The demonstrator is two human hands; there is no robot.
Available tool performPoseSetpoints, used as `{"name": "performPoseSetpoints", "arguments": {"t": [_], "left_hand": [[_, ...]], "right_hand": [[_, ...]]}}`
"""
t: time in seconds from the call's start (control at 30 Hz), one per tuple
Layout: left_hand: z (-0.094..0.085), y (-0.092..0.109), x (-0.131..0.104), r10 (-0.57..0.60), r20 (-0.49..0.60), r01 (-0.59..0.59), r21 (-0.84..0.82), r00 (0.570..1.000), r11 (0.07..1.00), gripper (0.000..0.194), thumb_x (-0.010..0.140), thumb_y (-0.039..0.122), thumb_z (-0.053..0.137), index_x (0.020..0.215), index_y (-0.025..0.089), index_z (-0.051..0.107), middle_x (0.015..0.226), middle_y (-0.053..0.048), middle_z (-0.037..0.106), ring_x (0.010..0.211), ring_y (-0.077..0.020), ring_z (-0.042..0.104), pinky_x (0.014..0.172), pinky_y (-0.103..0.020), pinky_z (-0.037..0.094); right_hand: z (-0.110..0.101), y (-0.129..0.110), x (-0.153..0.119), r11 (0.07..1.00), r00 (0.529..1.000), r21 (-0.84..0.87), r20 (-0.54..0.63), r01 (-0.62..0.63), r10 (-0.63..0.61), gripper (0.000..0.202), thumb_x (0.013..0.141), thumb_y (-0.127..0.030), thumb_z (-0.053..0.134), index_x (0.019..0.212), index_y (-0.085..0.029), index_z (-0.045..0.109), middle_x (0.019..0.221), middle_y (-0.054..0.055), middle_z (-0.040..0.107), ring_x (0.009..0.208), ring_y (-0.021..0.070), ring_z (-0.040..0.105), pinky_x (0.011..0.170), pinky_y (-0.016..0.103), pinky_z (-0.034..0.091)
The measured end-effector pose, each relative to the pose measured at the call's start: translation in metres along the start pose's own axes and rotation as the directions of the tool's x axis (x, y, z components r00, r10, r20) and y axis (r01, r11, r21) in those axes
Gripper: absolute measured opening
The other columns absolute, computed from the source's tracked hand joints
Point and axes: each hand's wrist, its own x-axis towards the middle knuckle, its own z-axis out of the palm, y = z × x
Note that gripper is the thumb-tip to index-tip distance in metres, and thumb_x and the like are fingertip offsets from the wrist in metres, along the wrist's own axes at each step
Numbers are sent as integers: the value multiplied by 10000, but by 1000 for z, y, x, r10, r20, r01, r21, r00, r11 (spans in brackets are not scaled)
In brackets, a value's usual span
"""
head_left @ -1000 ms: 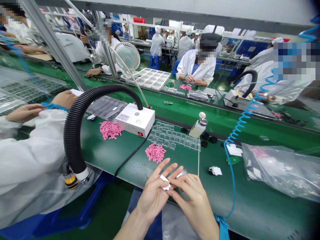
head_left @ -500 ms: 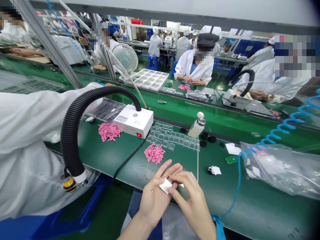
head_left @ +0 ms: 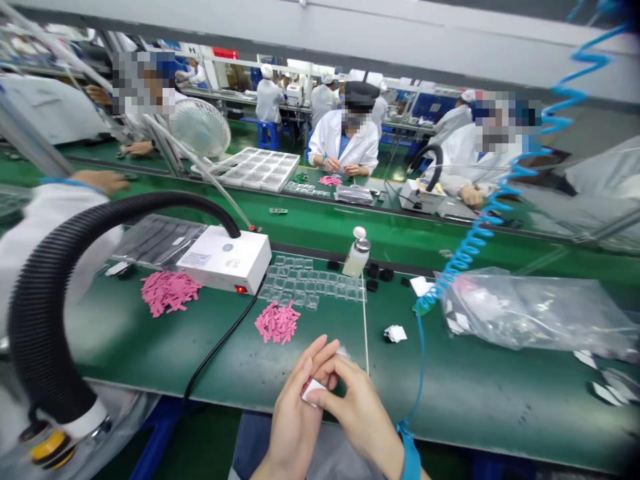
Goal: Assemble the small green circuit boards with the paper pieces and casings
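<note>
Near the front edge of the green bench, my left hand (head_left: 297,407) cradles a small white square piece (head_left: 313,392) between its thumb and palm. A bit of pink shows along that piece's left edge. My right hand (head_left: 357,400), with a blue band at the wrist, presses its thumb on the piece while its fingers curl behind. Something whitish and clear (head_left: 343,351) sticks out beyond the right fingers, too small to name. Closest to my hands lies a pile of pink strips (head_left: 278,323); a small stack of white squares (head_left: 395,333) is to the right.
Rows of clear square covers (head_left: 315,283) lie behind the pink pile, beside a pump bottle (head_left: 357,257). A white box (head_left: 227,257) with a black hose (head_left: 55,267) stands left. A coiled blue cord (head_left: 470,247) hangs near a plastic bag (head_left: 530,307). Co-workers sit opposite.
The view has turned to the right. My hands have closed in around the white piece, and my right thumb now lies over it. The neighbour's arm at left has shifted.
</note>
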Motion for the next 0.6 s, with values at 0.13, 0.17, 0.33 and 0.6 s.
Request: {"name": "performPoseSetpoints", "arguments": {"t": [0.13,0.17,0.33,0.6], "left_hand": [[2,-2,17,-78,-103,65,-127,992,990,338,916,127,332,1143,84,579,1169,-168,663,1096,-254,606,961,-419,453],[0,0,20,-96,-139,75,-151,986,986,330,911,107,338,1147,73,565,1146,-172,670,1070,-256,622,927,-425,485],[-13,11,25,-158,-248,95,-250,956,964,223,911,97,399,1053,97,571,645,-9,641,611,-126,650,685,-318,578],[-24,12,28,-178,-40,149,-385,983,911,243,914,83,383,716,163,499,399,100,323,327,-51,338,374,-180,358]], "right_hand": [[-22,9,6,953,991,-285,-59,98,-120,119,739,-176,714,797,-219,620,760,-48,650,735,145,614,667,211,467],[-34,17,11,942,988,-322,-87,93,-127,105,764,-202,694,842,-223,627,768,-46,658,728,140,621,655,201,474],[-133,82,47,868,928,-483,-365,-118,-77,202,907,-172,450,996,-150,630,923,90,679,842,205,624,745,291,465],[-192,150,58,815,945,-562,-321,-141,-58,257,735,-27,537,852,-175,710,932,124,685,1004,305,555,906,433,366]]}}
